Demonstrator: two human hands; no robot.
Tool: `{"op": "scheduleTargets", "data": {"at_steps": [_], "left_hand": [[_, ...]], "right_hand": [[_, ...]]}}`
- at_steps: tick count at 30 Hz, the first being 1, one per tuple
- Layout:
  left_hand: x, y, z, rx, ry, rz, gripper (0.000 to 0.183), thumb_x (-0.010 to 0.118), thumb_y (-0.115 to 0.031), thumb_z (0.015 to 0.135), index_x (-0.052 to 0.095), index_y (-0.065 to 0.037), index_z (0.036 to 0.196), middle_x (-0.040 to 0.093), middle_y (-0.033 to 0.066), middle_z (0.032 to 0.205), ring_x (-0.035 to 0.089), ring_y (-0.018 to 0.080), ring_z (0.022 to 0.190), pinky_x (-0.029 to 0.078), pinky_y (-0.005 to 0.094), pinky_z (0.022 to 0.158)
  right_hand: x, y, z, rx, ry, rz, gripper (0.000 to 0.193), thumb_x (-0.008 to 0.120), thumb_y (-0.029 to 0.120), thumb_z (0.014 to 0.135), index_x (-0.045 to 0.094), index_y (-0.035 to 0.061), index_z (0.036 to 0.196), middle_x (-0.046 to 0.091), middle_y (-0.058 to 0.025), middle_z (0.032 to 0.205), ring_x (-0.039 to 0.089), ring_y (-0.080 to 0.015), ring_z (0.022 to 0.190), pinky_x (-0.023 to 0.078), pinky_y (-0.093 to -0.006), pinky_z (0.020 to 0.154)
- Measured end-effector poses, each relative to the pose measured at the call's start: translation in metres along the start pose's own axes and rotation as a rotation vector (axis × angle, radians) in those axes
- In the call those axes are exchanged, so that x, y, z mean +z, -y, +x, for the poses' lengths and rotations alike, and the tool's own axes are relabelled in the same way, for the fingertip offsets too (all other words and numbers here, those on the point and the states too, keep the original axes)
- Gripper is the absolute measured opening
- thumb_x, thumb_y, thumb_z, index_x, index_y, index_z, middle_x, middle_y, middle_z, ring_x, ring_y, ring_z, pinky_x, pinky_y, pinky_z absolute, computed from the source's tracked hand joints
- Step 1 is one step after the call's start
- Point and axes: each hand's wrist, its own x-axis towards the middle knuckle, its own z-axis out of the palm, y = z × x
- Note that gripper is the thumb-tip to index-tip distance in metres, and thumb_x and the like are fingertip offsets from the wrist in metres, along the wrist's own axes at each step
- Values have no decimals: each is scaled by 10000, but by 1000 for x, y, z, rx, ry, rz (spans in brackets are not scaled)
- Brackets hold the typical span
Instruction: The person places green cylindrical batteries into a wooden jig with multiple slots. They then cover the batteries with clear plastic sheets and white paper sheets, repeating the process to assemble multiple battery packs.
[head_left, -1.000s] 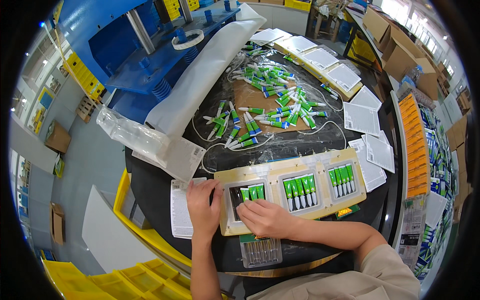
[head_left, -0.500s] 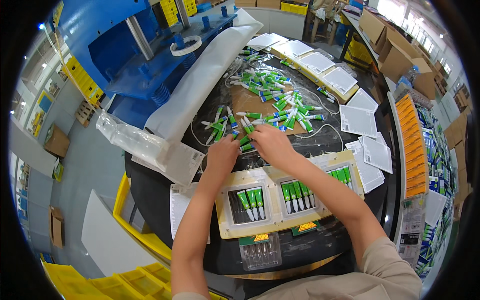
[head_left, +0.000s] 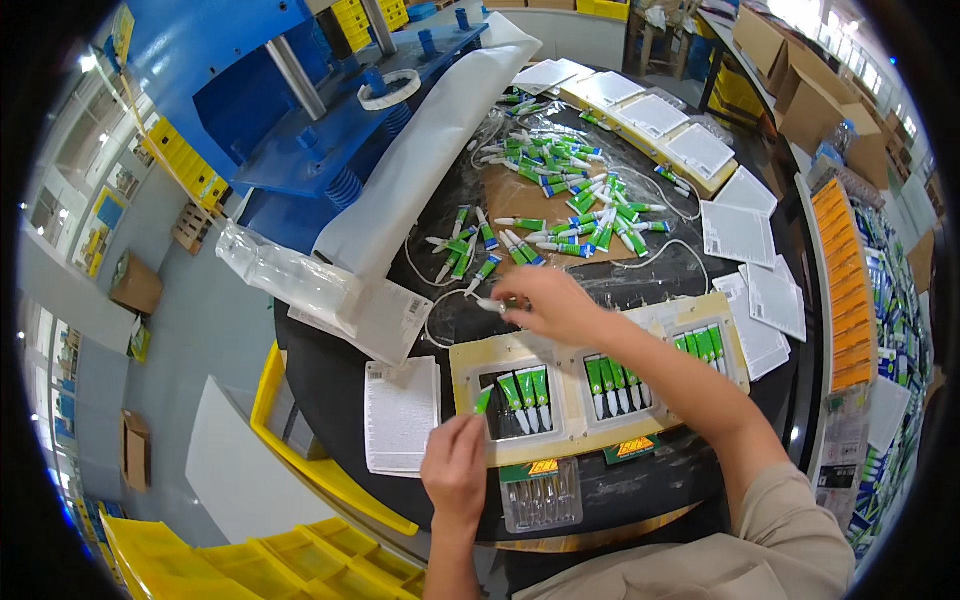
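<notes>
Green and white tubes (head_left: 560,190) lie in a big heap on the round black table (head_left: 330,380). The left hand (head_left: 455,470) pinches one small green tube (head_left: 483,401) and holds it at the left edge of the cream tray (head_left: 570,350), just beside three tubes already in the first pocket. The right hand (head_left: 545,303) reaches past the tray, fingers closed on what looks like a white tube (head_left: 490,304), though it is partly hidden. A white card (head_left: 400,415) lies left of the tray.
</notes>
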Motion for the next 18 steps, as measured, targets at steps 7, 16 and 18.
{"op": "scheduleTargets", "data": {"at_steps": [7, 16, 18], "left_hand": [[22, 10, -3, 135, 181, 19, 293, 749, -14, 786, 709, 32, 1073, 670, 145, 1070, 663, 320, 924, 555, 410, 789], [16, 11, -10, 136, 245, 96, 335, 794, -122, 814, 709, 8, 1110, 688, 119, 1167, 623, 313, 1121, 473, 466, 1001], [17, 11, -13, 133, 227, 97, 324, 766, -96, 823, 709, 11, 1124, 690, 121, 1176, 621, 311, 1140, 474, 467, 1009]], "right_hand": [[-12, 57, -71, -107, 6, -20, 232, 715, 4, 803, 721, 2, 1035, 645, -100, 1019, 677, -257, 934, 578, -346, 753], [46, 75, -85, -473, 90, -570, 309, 631, 135, 784, 683, -68, 1011, 621, -136, 1028, 625, -245, 974, 542, -332, 842], [50, 76, -85, -425, 93, -540, 314, 622, 145, 794, 690, -64, 1018, 631, -146, 1040, 629, -253, 983, 534, -342, 854]]}}
